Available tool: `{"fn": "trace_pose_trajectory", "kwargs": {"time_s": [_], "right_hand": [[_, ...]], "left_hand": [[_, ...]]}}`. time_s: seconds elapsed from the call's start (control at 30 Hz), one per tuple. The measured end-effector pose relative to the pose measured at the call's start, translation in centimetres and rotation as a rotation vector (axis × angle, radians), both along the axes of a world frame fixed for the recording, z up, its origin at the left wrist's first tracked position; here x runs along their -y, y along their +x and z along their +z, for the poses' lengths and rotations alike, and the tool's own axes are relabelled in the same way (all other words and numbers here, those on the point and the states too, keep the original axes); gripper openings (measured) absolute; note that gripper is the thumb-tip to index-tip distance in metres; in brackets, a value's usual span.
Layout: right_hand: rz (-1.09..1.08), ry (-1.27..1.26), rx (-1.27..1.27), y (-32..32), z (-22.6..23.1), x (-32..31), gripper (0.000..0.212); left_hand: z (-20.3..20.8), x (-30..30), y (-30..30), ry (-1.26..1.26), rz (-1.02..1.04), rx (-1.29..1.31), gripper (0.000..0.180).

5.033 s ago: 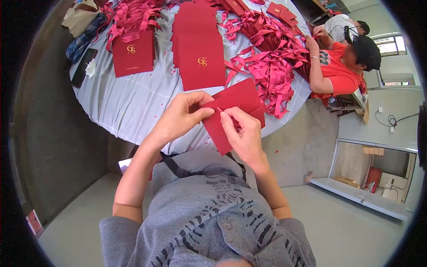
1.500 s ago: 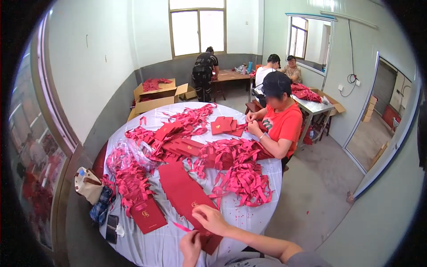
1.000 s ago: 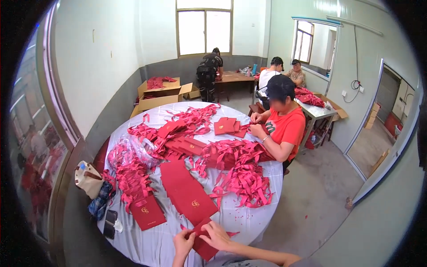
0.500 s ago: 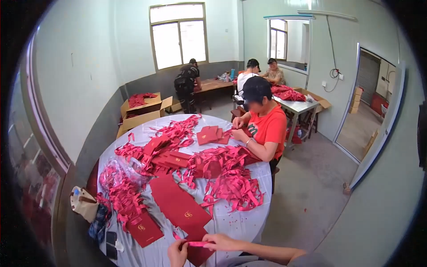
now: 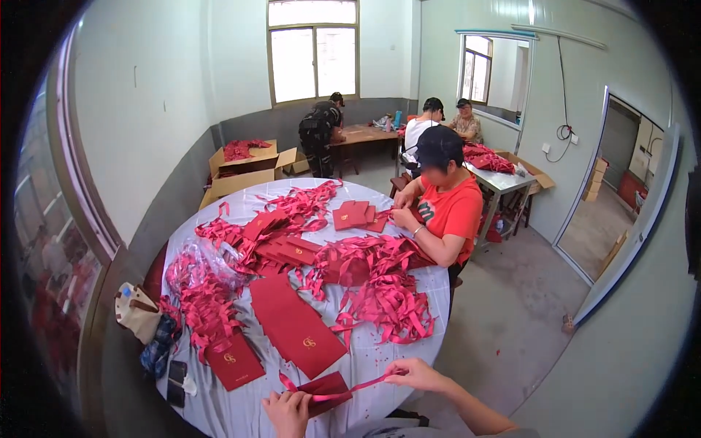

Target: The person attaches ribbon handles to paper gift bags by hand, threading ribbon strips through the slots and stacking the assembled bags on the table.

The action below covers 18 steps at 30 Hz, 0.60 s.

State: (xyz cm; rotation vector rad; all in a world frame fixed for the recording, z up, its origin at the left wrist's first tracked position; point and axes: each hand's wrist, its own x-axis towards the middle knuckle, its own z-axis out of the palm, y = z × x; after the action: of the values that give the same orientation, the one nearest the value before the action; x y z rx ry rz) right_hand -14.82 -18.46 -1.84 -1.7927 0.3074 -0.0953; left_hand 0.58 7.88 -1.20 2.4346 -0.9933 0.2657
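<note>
Near the front edge of the table lies a small dark red paper folder or bag [image 5: 330, 388], with a pink-red ribbon [image 5: 365, 383] across it. My left hand [image 5: 287, 415] grips the folder's left side, its fingertips pressing on the ribbon there. To the right, my right hand [image 5: 420, 377] pinches the ribbon's other end and holds it stretched out beyond the folder. A stack of red folders [image 5: 296, 325] with gold marks lies just ahead of my hands. Another red folder [image 5: 235, 361] rests to its left.
Heaps of loose ribbon [image 5: 387, 306] and a clear plastic bag [image 5: 219, 263] cover much of the round, white-covered table [image 5: 416, 365]. A phone [image 5: 177, 383] lies at the left edge. Across the right side, a person in a red shirt [image 5: 453, 204] handles ribbon. Others work behind.
My right hand has moved right and away from my left, drawing the ribbon out longer. My left hand has shifted slightly left. The view has turned slightly left.
</note>
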Motion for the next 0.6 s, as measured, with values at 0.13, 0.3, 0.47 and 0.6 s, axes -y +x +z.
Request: {"fn": "trace_pose_trajectory", "kwargs": {"time_s": [0.13, 0.3, 0.47, 0.6], "right_hand": [[-0.047, 0.287, 0.000, 0.5, -0.1, 0.2, 0.015], [-0.134, 0.371, 0.079, 1.5, 2.7, -1.4, 0.016], [-0.197, 0.350, 0.182, 2.2, 3.6, -2.7, 0.014], [-0.159, 0.319, 0.290, 2.5, 2.6, -4.0, 0.010]], "left_hand": [[-2.0, 1.1, 1.5, -0.015, 0.041, 0.179, 0.012], [-0.1, 1.9, 1.5, -0.026, -0.010, 0.179, 0.009], [-0.5, 1.9, 1.1, -0.036, 0.001, 0.129, 0.015], [-2.1, 1.1, 0.6, -0.061, -0.005, 0.122, 0.016]]}}
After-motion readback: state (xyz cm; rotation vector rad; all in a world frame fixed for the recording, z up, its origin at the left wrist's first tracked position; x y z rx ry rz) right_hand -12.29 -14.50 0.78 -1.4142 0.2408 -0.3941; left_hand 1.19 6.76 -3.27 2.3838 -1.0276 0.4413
